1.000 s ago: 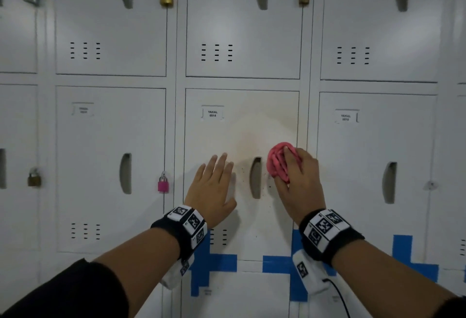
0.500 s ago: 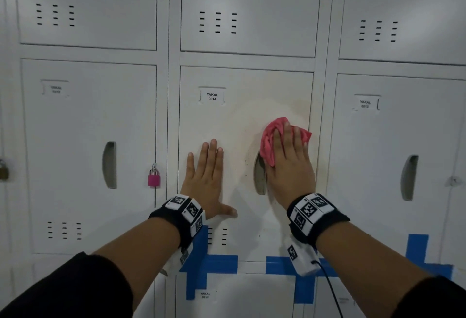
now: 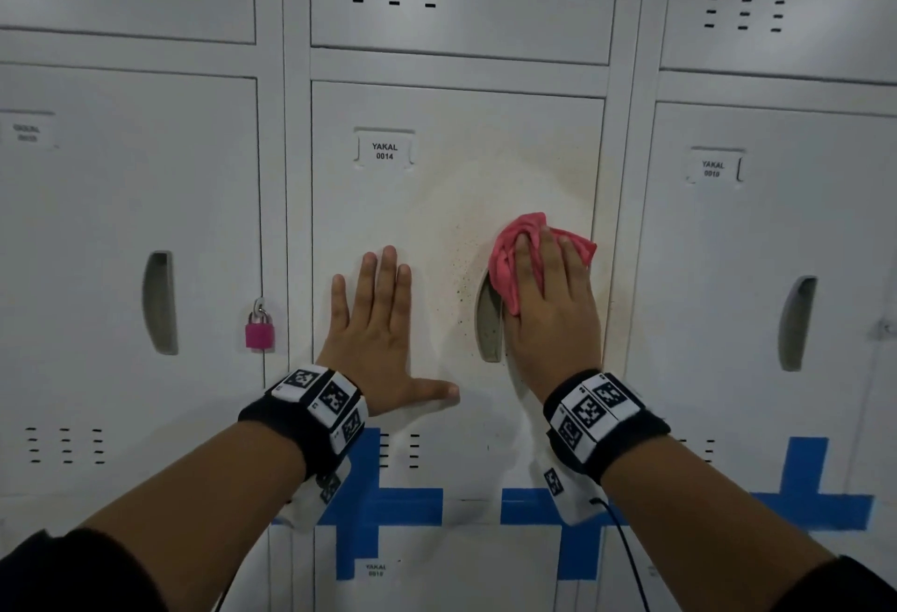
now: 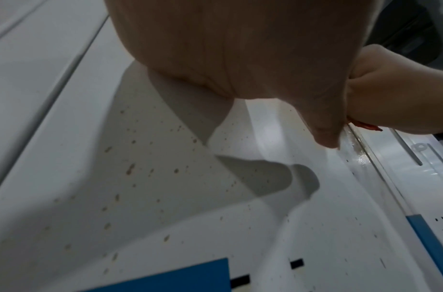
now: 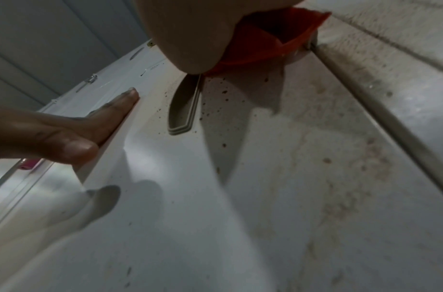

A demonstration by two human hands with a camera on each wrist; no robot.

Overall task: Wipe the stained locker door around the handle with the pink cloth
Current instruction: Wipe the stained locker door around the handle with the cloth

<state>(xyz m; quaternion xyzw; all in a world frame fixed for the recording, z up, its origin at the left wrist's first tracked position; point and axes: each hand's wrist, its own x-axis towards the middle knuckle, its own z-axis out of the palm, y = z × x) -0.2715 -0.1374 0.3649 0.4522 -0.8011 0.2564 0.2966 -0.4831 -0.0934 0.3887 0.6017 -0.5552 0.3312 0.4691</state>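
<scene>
Against the middle of a bank of pale grey metal lockers, the head view shows the stained white locker door (image 3: 437, 203) labelled YAKAL 0014, with a yellowish smear and dark specks spread toward its right edge. The left hand (image 3: 376, 335) lies flat on the door's left half, fingers straight and together, thumb stretched out to the right; its grip has hold of nothing. The right hand (image 3: 548, 301) presses the crumpled pink cloth (image 3: 514, 262) flat against the door, just right of the recessed grey oval handle (image 3: 488, 325) and touching its upper part; the fingers lie straight over the cloth, which shows beyond the fingertips and toward the door's right edge. Black wristbands with square printed markers (image 3: 315, 405) sit on both wrists. A small pink padlock (image 3: 259, 327) hangs at the right edge of the neighbouring door, and blue tape crosses (image 3: 369, 500) mark the frame below.

From the left wrist, the heel of the left hand (image 4: 240, 49) rests on the speckled door (image 4: 140, 197), and the right hand (image 4: 390, 94) shows beyond with a sliver of cloth (image 4: 365, 125) under it.

From the right wrist, the cloth (image 5: 272, 39) is squeezed under the palm of the right hand (image 5: 190, 29) at the handle's (image 5: 184, 106) top end, brown spots around it, and the left hand's fingers (image 5: 110, 110) lie flat on the door (image 5: 240, 197).
</scene>
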